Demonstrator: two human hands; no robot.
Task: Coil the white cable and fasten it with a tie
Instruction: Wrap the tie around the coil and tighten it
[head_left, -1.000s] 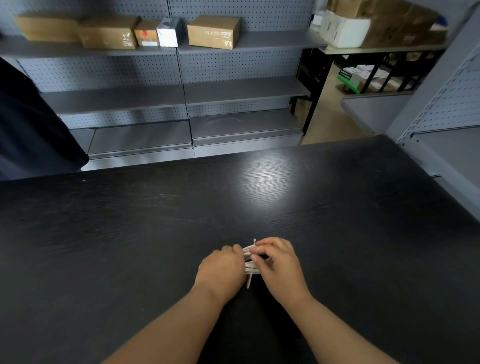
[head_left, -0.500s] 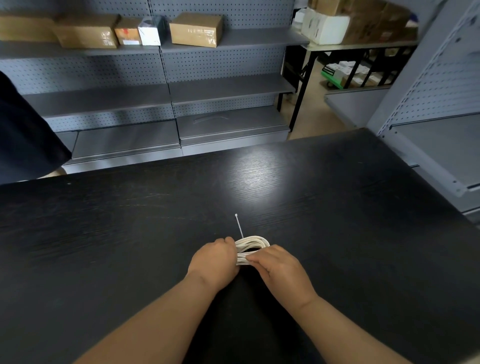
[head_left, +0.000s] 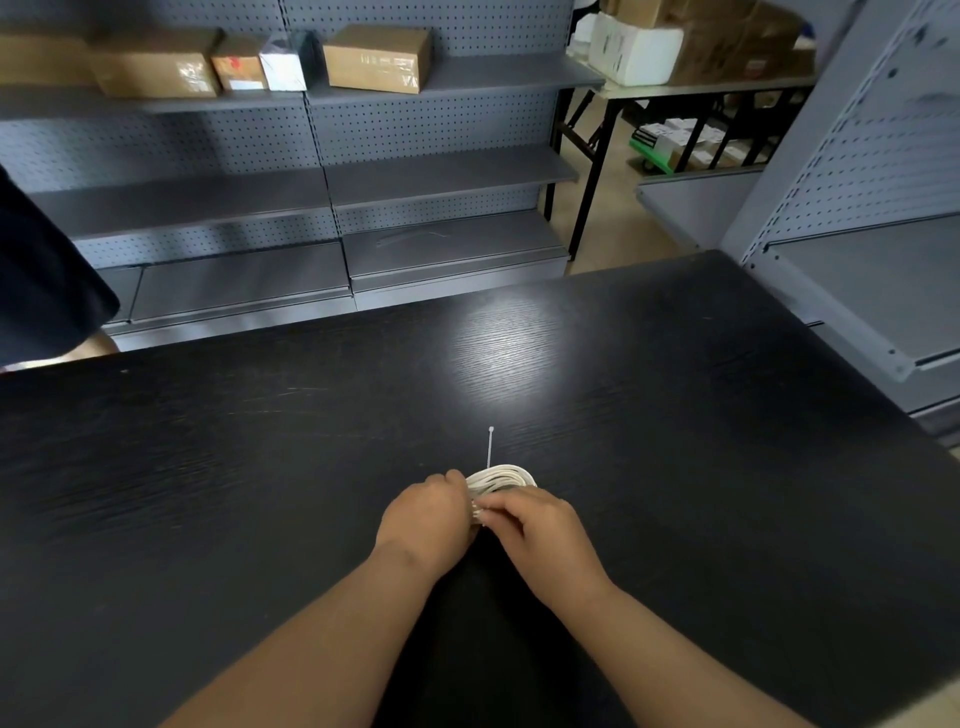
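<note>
The white cable (head_left: 501, 478) lies coiled in a tight flat bundle on the black table (head_left: 260, 467), its far loops showing beyond my knuckles. My left hand (head_left: 425, 519) grips the bundle's left side with curled fingers. My right hand (head_left: 540, 525) pinches the bundle from the right, fingertips meeting the left hand at the coil. A thin white tie (head_left: 490, 448) sticks out straight from the coil's far edge toward the table's middle, ending in a small head. The coil's near half is hidden under both hands.
Grey pegboard shelving (head_left: 322, 176) stands beyond the table, with cardboard boxes (head_left: 376, 57) on its top shelf. Another grey shelf unit (head_left: 872, 260) rises at the right. A person's dark clothing (head_left: 41, 275) shows at the left edge.
The coil has been turned and laid flat, so the tie's tail now points away from me across the table. Both hands have shifted slightly toward me on the bundle.
</note>
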